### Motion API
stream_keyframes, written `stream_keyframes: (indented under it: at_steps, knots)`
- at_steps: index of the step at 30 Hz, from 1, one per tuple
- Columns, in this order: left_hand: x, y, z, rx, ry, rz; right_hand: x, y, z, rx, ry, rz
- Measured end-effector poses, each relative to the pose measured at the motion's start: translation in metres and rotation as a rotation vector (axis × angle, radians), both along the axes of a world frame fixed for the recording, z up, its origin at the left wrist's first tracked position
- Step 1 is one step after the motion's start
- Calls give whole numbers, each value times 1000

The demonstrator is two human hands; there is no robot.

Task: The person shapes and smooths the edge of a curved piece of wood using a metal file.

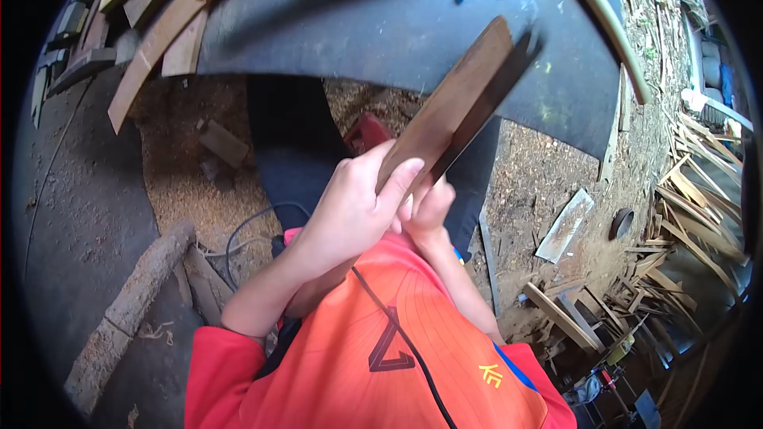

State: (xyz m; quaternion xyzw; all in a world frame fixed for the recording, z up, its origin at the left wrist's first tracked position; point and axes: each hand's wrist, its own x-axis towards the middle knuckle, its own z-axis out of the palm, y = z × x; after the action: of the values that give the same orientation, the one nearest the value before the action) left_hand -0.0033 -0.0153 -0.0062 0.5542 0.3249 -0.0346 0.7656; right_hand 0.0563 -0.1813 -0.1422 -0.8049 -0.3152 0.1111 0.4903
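My left hand (354, 202) is closed round a brown wooden board (449, 103), its thumb lying along the upper face. The board slants up and away to the right, and its near end runs back under my left forearm. My right hand (429, 206) is curled just beside and below the board. From it a long, dark, blade-like strip (497, 83) runs close along the board's right side. Its far tip is smeared by motion, and its kind cannot be made out. The fingers of my right hand are partly hidden.
A dark tabletop (318, 32) lies ahead, with wooden pieces (163, 48) at its left end and a curved strip (608, 24) on the right. A red object (368, 131) sits below. A log (127, 318) lies left; scrap wood (675, 230) is heaped right.
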Motion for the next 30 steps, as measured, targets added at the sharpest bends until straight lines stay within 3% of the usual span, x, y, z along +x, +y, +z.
stream_keyframes:
  at_steps: [2, 5, 9, 13, 17, 19, 21, 25, 30]
  knots:
    - [5, 5, 2, 33, -21, 1, 6, 5, -2, 29, -60, 4]
    - [-2, -6, 1, 2, 12, -9, 18, 29, 47, 28, 28, -61]
    - [0, -1, 2, 32, -9, -28, 8, 19, 7, 95, -155, 10]
    - [3, -3, 3, 38, 11, -28, 19, 27, 44, -5, 4, -40]
    - [2, -1, 3, 87, -4, -43, 11, 18, 9, 43, -136, -22]
    - [7, 0, 3, 91, -6, -5, 19, 27, 25, 56, -133, -30]
    - [4, -4, 4, 74, 23, -15, 24, 29, 53, -32, 27, -34]
    - [1, -4, 2, 127, -13, -27, 12, 23, 13, 79, -123, -60]
    - [5, 6, 3, 100, -4, 21, 6, 24, 21, -18, 10, -58]
